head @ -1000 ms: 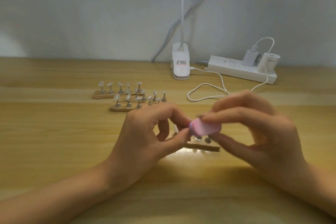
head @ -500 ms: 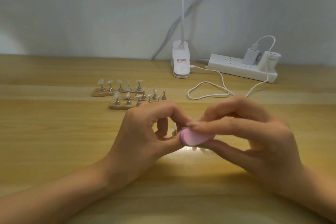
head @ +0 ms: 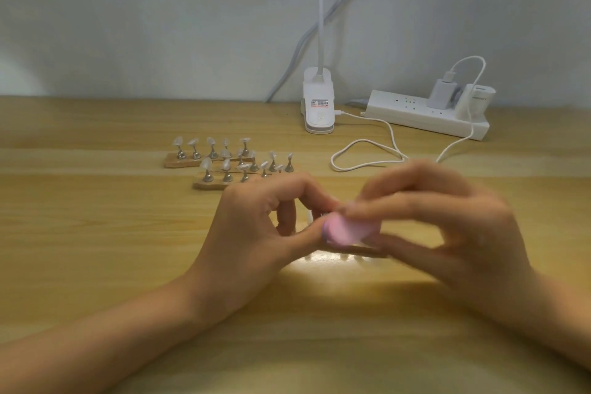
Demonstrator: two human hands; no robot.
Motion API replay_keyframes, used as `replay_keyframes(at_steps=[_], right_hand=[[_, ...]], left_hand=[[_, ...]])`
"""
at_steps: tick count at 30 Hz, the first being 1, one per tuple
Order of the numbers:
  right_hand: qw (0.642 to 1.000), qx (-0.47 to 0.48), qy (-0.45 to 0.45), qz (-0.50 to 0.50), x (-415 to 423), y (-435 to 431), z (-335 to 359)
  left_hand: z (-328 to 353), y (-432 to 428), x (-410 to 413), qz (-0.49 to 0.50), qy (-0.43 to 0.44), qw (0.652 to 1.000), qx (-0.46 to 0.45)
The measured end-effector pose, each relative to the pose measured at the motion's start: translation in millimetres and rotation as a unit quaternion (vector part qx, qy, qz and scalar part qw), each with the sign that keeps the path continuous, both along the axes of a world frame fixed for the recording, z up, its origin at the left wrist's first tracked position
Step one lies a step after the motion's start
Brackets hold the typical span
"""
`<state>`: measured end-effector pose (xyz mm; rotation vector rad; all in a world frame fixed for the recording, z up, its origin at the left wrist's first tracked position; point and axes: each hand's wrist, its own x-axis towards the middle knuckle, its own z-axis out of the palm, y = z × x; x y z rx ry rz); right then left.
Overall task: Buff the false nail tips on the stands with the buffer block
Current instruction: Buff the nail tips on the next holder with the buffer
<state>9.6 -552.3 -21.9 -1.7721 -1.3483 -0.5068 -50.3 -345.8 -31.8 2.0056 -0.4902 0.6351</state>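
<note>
Right hand: blurred. Its thumb and fingers curl round the pink block and grip it just above the table.

Left hand: thumb and forefinger are bent into a near-closed pinch, with the tips meeting the block's left end. I cannot tell what, if anything, that pinch holds, because the block hides it. A pale sliver shows inside the loop of the left fingers.

Under the block I see the edge of a wooden stand; its top is hidden. Two further stands carrying nail tips sit behind the left hand, well apart from the block.

Lamp base, power strip and cable lie near the wall.
</note>
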Motion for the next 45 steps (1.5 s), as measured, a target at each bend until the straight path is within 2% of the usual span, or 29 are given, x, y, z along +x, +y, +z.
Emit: replay_keyframes(at_steps=[2, 5, 13, 18, 21, 24, 25, 27, 30, 35, 38, 40, 45], right_hand=[[0.999, 0.023, 0.027, -0.012, 5.6, -2.3, 2.7], [1.0, 0.016, 0.015, -0.007, 8.1, -2.5, 2.8], [0.999, 0.029, 0.025, -0.005, 8.8, -2.7, 1.3], [0.989, 0.091, 0.115, -0.022, 23.3, -10.8, 3.1], [0.986, 0.044, 0.145, -0.064, 34.1, -18.5, 1.9], [0.983, -0.069, 0.093, -0.14, 44.3, -29.4, 1.5], [0.977, -0.122, 0.07, -0.161, 48.6, -32.9, 1.0], [0.95, -0.253, 0.082, -0.166, 55.8, -39.7, 2.5], [0.92, -0.34, 0.129, -0.147, 64.6, -46.6, 17.6], [0.924, -0.35, 0.107, -0.108, 71.4, -2.0, 48.2], [0.908, -0.395, 0.075, -0.115, 80.5, 42.0, 37.1], [0.909, -0.389, 0.08, -0.127, 84.9, 62.3, 25.5], [0.934, -0.319, 0.104, -0.124, 90.7, 73.8, 12.7]], left_hand=[[0.2, -0.2, -0.5, 0.003, -0.001, 1.0, 0.001], [-0.2, -1.9, -1.2, 0.01, -0.006, 1.0, 0.02], [-1.1, -1.2, -1.3, -0.007, 0.007, 1.0, 0.003], [-0.5, -0.9, -0.2, -0.017, 0.006, 1.0, -0.02], [0.2, 1.6, -3.2, -0.021, 0.011, 0.999, -0.033], [3.8, 12.6, -6.1, -0.019, 0.053, 0.991, -0.125], [5.4, 18.0, -5.3, -0.01, 0.057, 0.986, -0.155], [6.9, 28.8, -0.8, 0.016, 0.062, 0.976, -0.209], [5.1, 36.6, 6.9, 0.045, 0.086, 0.961, -0.26], [1.9, 36.3, 12.1, 0.025, 0.122, 0.959, -0.254], [3.2, 37.8, 11.1, 0.013, 0.133, 0.957, -0.258], [4.0, 40.0, 10.3, 0.017, 0.141, 0.958, -0.25], [4.4, 47.9, 13.9, 0.018, 0.159, 0.981, -0.11]])
